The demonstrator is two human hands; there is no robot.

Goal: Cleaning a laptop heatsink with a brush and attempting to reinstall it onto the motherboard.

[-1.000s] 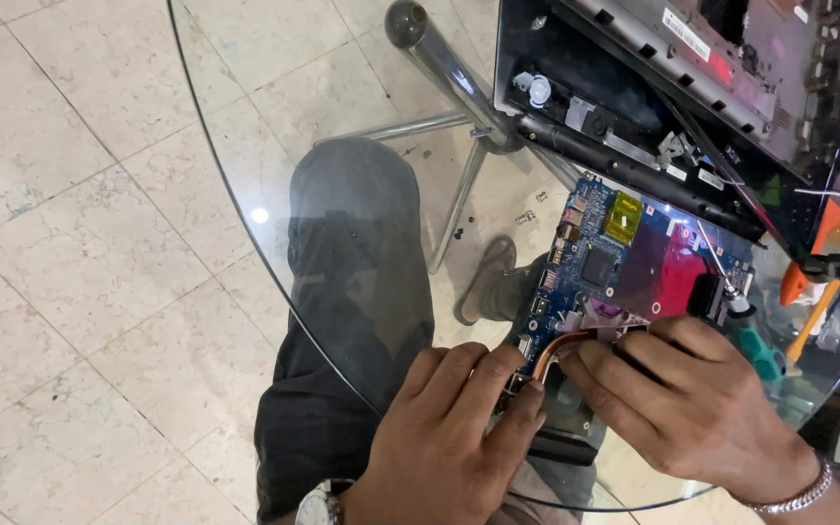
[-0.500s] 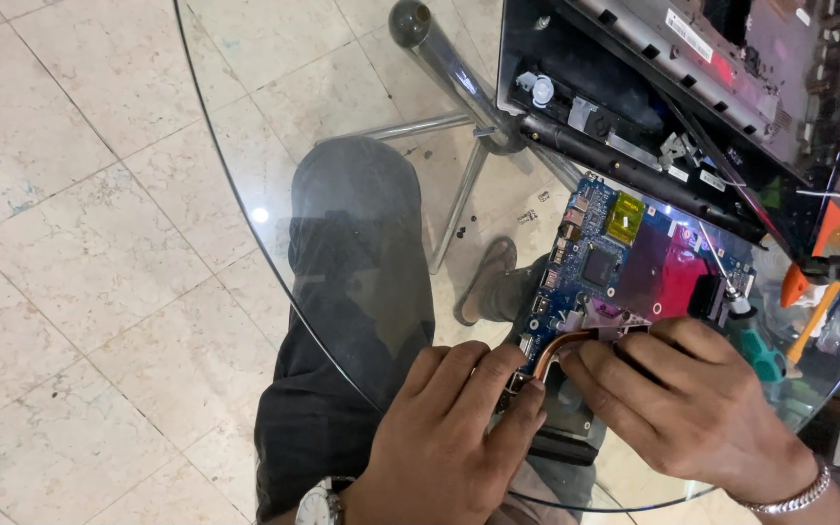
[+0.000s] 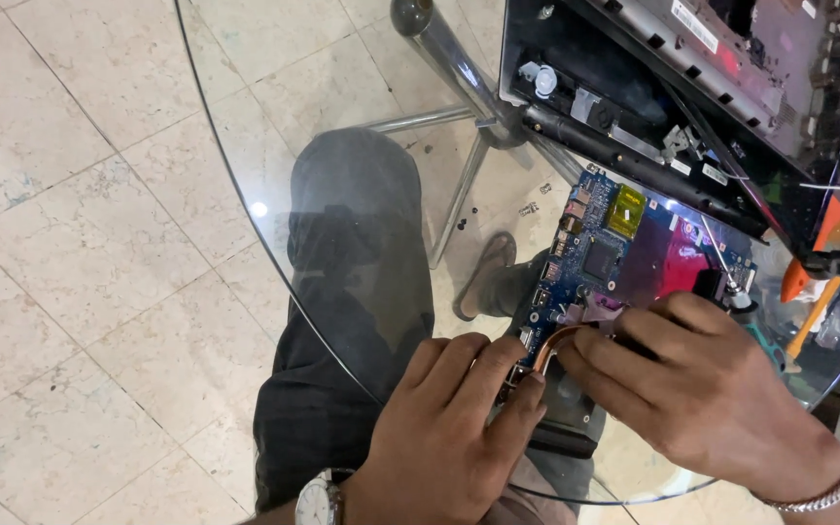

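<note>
A blue circuit board (image 3: 603, 255) lies on a round glass table (image 3: 245, 209), with a yellow patch and a dark chip on it. Both hands rest on its near end. My left hand (image 3: 449, 428) presses fingertips on the board's near corner, beside a copper heat pipe (image 3: 551, 342). My right hand (image 3: 702, 389) covers the board's near right part, its fingers touching the copper pipe. What lies under the palms is hidden.
An opened black laptop chassis (image 3: 673, 107) lies at the table's far right. Orange-handled tools (image 3: 809, 292) sit at the right edge. Small screws (image 3: 529, 207) lie near the board. Through the glass show the metal table leg (image 3: 459, 68), my dark trousers and a tiled floor.
</note>
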